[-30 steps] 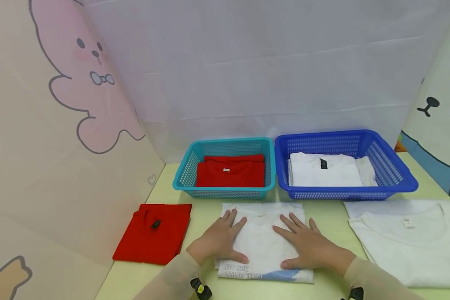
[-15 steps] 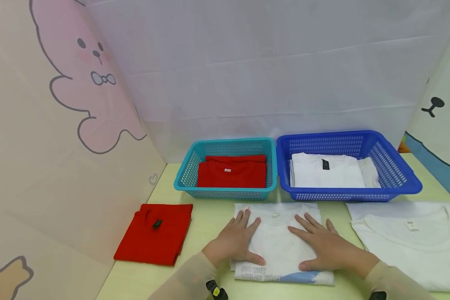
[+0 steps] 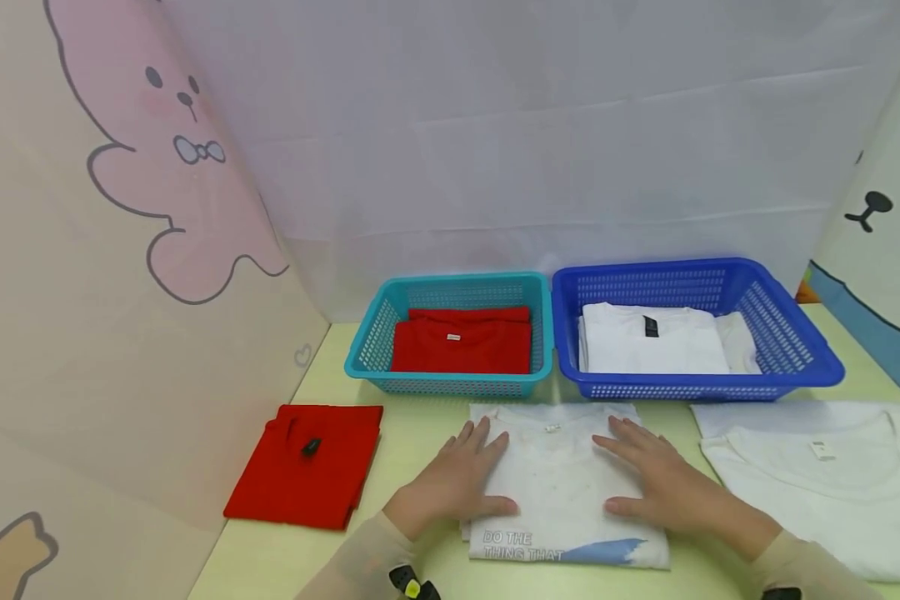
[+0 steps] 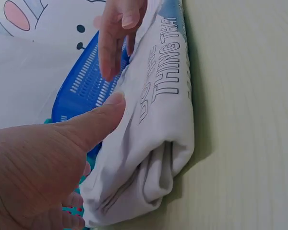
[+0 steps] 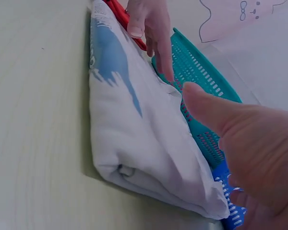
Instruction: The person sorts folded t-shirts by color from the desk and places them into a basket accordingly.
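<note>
Between left hand [image 3: 453, 479] and right hand [image 3: 663, 483], partly beneath both in the head view: folded white T-shirt [image 3: 555, 479], lying flat on the pale table [image 3: 412, 429]. Over the left margin, left fingers straight and slightly spread, thumb well out from them and pointing inward across the cloth. Over the right margin, right fingers likewise extended, thumb apart and pointing back toward the other. Unclamped on both sides; cannot tell whether touching the fabric or just above it. Either side of the small collar label [image 3: 552, 428], both sets of fingertips, near the far corners. Along the near edge, outlined lettering [image 3: 521, 546], "DO THE THING THAT", beside a blue brush-like patch [image 3: 600, 551]. At the left end, seen from the left wrist, layers folded over in loops.

Beyond, side by side, teal basket [image 3: 450, 386] with folded red shirts [image 3: 461, 350] and blue basket [image 3: 690, 390] with folded white shirts [image 3: 648, 354]. Off to the left, separate red shirt [image 3: 300, 471], folded; to the right, beside the right forearm, second white shirt [image 3: 832, 500].
</note>
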Demonstrator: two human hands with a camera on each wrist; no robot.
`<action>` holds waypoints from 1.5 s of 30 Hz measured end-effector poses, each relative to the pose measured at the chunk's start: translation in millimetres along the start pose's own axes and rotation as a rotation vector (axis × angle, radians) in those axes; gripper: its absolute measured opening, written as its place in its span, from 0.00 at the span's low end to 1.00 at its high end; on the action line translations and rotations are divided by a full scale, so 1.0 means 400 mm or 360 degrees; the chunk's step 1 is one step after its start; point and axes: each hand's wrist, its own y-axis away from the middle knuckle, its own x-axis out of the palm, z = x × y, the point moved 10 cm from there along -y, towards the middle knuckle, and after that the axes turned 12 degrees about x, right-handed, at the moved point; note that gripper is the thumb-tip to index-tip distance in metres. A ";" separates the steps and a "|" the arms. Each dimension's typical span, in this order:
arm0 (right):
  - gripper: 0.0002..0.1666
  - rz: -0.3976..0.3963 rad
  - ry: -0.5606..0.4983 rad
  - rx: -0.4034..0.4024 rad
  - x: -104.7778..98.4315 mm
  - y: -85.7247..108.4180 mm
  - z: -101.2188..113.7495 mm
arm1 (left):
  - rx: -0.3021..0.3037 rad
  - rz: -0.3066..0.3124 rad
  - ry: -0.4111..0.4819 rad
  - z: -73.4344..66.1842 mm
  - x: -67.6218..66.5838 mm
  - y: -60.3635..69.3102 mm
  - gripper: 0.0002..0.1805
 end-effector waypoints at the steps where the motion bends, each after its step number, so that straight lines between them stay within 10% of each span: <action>1: 0.47 -0.0028 -0.0034 0.0032 -0.015 0.000 -0.007 | -0.0022 -0.0022 0.0026 0.009 -0.007 0.007 0.54; 15: 0.38 0.0014 -0.0214 0.0296 -0.047 0.000 -0.085 | -0.0127 -0.0092 0.0324 0.057 -0.002 0.043 0.45; 26: 0.36 0.0535 -0.0995 0.0746 0.042 -0.036 -0.133 | -0.0234 -0.0394 0.0956 0.066 -0.010 0.022 0.35; 34: 0.36 0.0466 -0.1422 0.0698 0.053 -0.043 -0.124 | -0.0424 -0.0604 0.1763 0.109 0.035 0.005 0.31; 45: 0.38 0.0557 -0.1809 0.0778 0.096 -0.039 -0.118 | -0.0454 -0.0712 0.2016 0.094 0.064 -0.010 0.35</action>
